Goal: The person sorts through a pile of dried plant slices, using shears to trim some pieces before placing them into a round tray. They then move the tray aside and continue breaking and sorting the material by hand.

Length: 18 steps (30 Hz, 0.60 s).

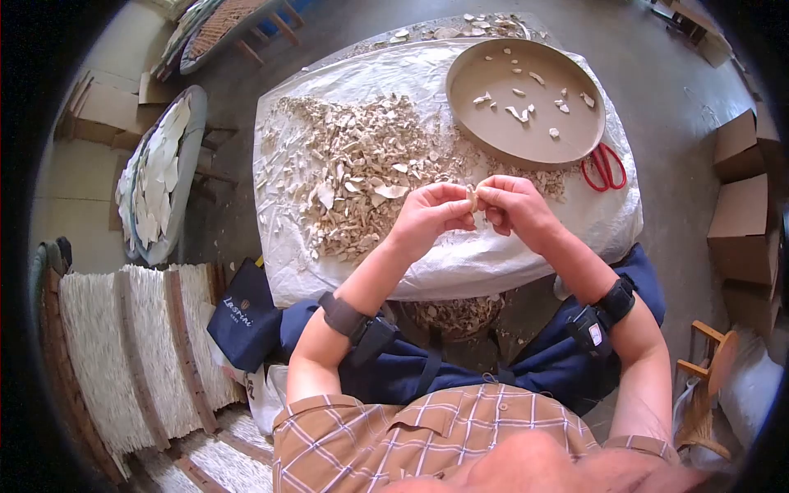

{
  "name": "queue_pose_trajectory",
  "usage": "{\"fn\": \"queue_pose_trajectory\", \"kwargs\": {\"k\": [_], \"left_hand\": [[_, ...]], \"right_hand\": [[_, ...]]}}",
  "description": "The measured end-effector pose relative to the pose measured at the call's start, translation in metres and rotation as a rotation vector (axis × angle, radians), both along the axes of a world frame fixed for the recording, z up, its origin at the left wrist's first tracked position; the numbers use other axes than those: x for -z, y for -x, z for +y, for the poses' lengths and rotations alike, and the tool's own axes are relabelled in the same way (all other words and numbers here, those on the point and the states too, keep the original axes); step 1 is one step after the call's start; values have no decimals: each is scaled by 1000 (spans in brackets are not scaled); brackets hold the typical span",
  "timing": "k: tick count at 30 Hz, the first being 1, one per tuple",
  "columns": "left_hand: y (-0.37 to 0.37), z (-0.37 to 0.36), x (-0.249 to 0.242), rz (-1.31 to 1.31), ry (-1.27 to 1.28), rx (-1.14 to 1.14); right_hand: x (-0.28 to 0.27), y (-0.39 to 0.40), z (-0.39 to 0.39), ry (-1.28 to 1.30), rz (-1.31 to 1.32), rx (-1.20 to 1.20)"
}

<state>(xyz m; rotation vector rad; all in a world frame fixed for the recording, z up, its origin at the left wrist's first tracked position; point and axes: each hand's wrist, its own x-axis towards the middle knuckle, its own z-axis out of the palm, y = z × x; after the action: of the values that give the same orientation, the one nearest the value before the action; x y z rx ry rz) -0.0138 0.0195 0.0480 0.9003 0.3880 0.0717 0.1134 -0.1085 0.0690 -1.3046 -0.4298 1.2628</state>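
Observation:
Over the near edge of the white cloth, my left hand (434, 212) and my right hand (516, 205) meet fingertip to fingertip. Both pinch one small pale dried piece (472, 197), mostly hidden by the fingers. Behind my left hand spreads a heap of cream-coloured dried chips and slices (353, 168). A round shallow brown tray (526, 78) stands beyond my right hand, with several pale pieces scattered in it. Red-handled scissors (604, 168) lie at the tray's right side, their blades hidden from sight.
The white cloth (394, 283) covers the work surface. Below its front edge, a container of more chips (456, 316) sits between my legs. At left are a dark blue bag (242, 316), stacked pale sheets (94, 353) and an oval rack (196, 140). Cardboard boxes (740, 214) and a wooden stool (715, 370) stand right.

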Motion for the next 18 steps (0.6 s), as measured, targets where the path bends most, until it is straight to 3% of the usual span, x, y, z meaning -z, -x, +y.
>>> {"fn": "queue_pose_trajectory", "kwargs": {"k": [6,8,11,18], "left_hand": [[-1,-2,0,18,-256,-78],[-3,-3,-4,11,-411,-103],[-5,-11,-8,45,-609,-101],[-1,-13,-10,54,-623,-78]], "right_hand": [[-3,0,0,-20,-251,-10],[-7,1,0,-35,-745,-17],[-5,0,-2,-83,-987,15],[-3,9,-7,-131,-1323,-8]]}}
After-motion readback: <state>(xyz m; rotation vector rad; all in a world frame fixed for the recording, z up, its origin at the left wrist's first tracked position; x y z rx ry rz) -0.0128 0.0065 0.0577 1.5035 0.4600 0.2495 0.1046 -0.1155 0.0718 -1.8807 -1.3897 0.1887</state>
